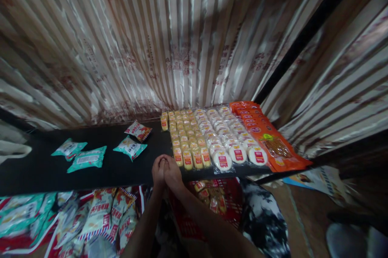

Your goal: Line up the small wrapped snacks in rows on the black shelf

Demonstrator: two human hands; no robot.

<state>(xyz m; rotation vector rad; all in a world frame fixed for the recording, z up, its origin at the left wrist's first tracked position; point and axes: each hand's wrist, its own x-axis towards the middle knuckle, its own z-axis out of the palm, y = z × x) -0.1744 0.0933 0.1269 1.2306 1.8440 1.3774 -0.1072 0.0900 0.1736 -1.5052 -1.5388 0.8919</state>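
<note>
My left hand (158, 172) and my right hand (172, 174) are pressed together at the front edge of the black shelf (121, 177). Their fingers are closed and tucked in, and anything between them is hidden. Just right of my hands stand rows of small yellow-wrapped snack cakes (188, 158). Beyond these lie rows of round white packaged cakes (222, 160), then overlapping orange snack packets (273, 141). Left of my hands lie a teal snack packet (130, 147) and a red-and-brown packet (139, 131), touching or nearly so.
Two more teal packets (87, 159) lie farther left on the shelf. Below are a red basket (236, 201) with loose yellow-wrapped cakes and bags of snack packets (100, 213). A striped curtain (136, 48) hangs behind; a dark pole (297, 48) slants at right.
</note>
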